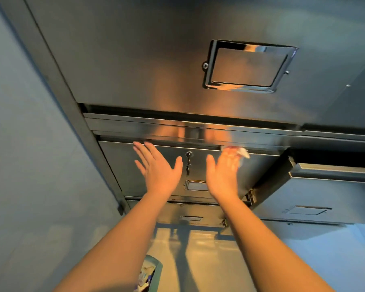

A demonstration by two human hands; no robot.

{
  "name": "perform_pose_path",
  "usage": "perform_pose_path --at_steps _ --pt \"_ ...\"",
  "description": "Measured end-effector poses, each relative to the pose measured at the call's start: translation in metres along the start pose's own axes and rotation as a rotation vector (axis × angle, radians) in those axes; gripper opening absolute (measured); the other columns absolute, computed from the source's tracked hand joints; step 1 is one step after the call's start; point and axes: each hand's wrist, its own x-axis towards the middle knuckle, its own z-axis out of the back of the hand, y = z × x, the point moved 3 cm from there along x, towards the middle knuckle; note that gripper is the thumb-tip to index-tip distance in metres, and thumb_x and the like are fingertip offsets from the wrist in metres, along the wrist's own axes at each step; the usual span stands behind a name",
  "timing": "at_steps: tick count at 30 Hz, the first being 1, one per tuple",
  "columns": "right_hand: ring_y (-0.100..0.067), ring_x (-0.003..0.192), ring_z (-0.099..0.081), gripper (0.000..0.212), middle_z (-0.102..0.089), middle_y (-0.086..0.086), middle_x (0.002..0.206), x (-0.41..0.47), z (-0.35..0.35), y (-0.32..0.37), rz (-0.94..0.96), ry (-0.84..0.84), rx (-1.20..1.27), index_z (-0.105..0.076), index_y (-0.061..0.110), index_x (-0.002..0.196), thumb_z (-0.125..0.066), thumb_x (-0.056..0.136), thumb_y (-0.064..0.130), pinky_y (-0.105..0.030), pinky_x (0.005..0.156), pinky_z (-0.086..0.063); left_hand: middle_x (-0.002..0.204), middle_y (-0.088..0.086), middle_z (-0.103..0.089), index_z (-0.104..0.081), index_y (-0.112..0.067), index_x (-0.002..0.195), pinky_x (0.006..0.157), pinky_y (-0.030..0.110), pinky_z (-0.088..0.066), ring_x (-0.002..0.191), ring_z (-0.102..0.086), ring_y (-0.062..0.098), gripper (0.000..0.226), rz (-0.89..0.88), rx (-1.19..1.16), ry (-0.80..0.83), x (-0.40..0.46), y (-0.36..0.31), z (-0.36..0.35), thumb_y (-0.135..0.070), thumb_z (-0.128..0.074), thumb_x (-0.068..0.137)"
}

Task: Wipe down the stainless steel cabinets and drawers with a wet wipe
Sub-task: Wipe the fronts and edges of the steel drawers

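Wiping is underway w/ plenty left, I'd judge. Right hand (pixel 223 171) presses a crumpled wet wipe (pixel 243 153) against the top edge of the keyed drawer (pixel 118 165), fingers (pixel 230 152) fairly straight w/ the wipe bunched under the tips. Left hand (pixel 156 165) lies flat on the same drawer front, fingers spread, holding nothing. No streaks tell which panels are done. The tall cabinet door (pixel 135 60) above, lower drawers (pixel 190 211) & neighbouring unit (pixel 325 192) prob still need a pass

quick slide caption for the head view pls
Right hand presses a white wipe against a steel drawer; left hand open beside the key.
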Motion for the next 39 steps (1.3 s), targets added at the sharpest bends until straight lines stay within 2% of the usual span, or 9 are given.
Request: perform_pose_path --at_steps 4,8,11,14,17,22,28,35,39 --pt "-0.025 0.149 0.015 0.067 0.010 -0.013 0.162 0.003 -0.005 0.002 0.029 -0.042 0.072 0.003 0.007 0.154 -0.025 0.105 0.042 -0.033 0.116 0.014 0.159 0.017 0.025 0.011 -0.004 0.154 0.119 0.051 0.003 0.148 0.022 0.027 0.102 0.005 0.022 -0.035 -0.001 0.001 -0.002 -0.056 -0.052 0.092" --pt "-0.036 0.148 0.003 0.061 -0.003 -0.028 0.159 0.026 0.029 -0.044 -0.102 -0.251 0.015 -0.007 -0.009 0.150 -0.033 0.102 0.018 -0.040 0.118 0.011 0.160 0.015 0.025 0.010 -0.006 0.154 0.120 0.053 0.002 0.149 0.019 0.027 0.095 -0.008 0.055 -0.017 0.000 0.008 -0.001 -0.037 -0.055 0.092" --pt "-0.034 0.148 0.009 0.065 0.004 -0.025 0.160 0.033 0.032 -0.051 -0.215 -0.300 0.116 -0.001 -0.007 0.151 -0.035 0.099 0.013 -0.038 0.117 0.014 0.160 0.016 0.025 0.009 -0.006 0.154 0.120 0.055 0.000 0.150 0.017 0.028 0.093 -0.013 0.085 0.000 0.001 0.011 0.000 -0.028 -0.054 0.090" --pt "-0.028 0.148 0.014 0.068 0.010 -0.016 0.162 0.020 0.009 -0.027 -0.084 -0.246 0.216 0.002 0.002 0.153 -0.036 0.099 0.015 -0.028 0.113 0.014 0.160 0.015 0.023 0.007 -0.006 0.154 0.120 0.056 -0.002 0.150 0.015 0.028 0.091 -0.014 0.100 -0.006 0.000 0.011 0.001 -0.025 -0.053 0.089" --pt "-0.027 0.149 0.013 0.068 0.007 -0.016 0.162 0.014 0.004 -0.032 0.046 -0.218 0.168 -0.001 0.003 0.154 -0.038 0.097 0.014 -0.029 0.115 0.013 0.161 0.014 0.023 0.007 -0.007 0.155 0.120 0.056 -0.002 0.150 0.015 0.027 0.091 -0.024 0.116 -0.005 -0.001 0.013 0.002 -0.024 -0.053 0.089" --pt "-0.034 0.149 0.008 0.067 0.004 -0.024 0.160 0.036 0.043 -0.068 -0.191 -0.412 0.203 -0.010 -0.006 0.151 -0.043 0.094 0.008 -0.041 0.122 0.001 0.161 0.014 0.022 0.008 -0.010 0.155 0.119 0.057 -0.003 0.150 0.015 0.026 0.092 -0.059 0.156 0.007 -0.002 0.019 0.004 -0.025 -0.054 0.089" --pt "-0.027 0.149 0.012 0.067 0.005 -0.013 0.163 0.014 0.002 -0.035 0.067 -0.253 0.190 -0.009 0.007 0.154 -0.042 0.096 0.016 -0.033 0.117 0.002 0.161 0.013 0.021 0.005 -0.010 0.155 0.120 0.057 -0.005 0.150 0.014 0.026 0.093 -0.070 0.135 0.001 -0.003 0.020 0.005 -0.023 -0.057 0.088" --pt "-0.033 0.148 0.010 0.062 0.003 -0.022 0.161 0.029 0.023 -0.032 -0.224 -0.304 0.215 -0.005 -0.005 0.152 -0.034 0.101 0.017 -0.038 0.119 0.008 0.161 0.010 0.024 0.009 -0.015 0.156 0.120 0.056 -0.003 0.150 0.017 0.023 0.093 -0.087 0.137 0.029 -0.002 0.026 0.008 -0.027 -0.055 0.090" --pt "-0.030 0.149 0.007 0.066 -0.002 -0.020 0.161 0.000 -0.027 0.045 -0.002 -0.123 0.070 -0.004 -0.002 0.152 -0.031 0.099 0.025 -0.036 0.113 0.022 0.159 0.010 0.030 0.014 -0.013 0.155 0.119 0.056 -0.002 0.149 0.021 0.022 0.095 -0.098 0.119 0.053 -0.001 0.026 0.008 -0.028 -0.056 0.092"
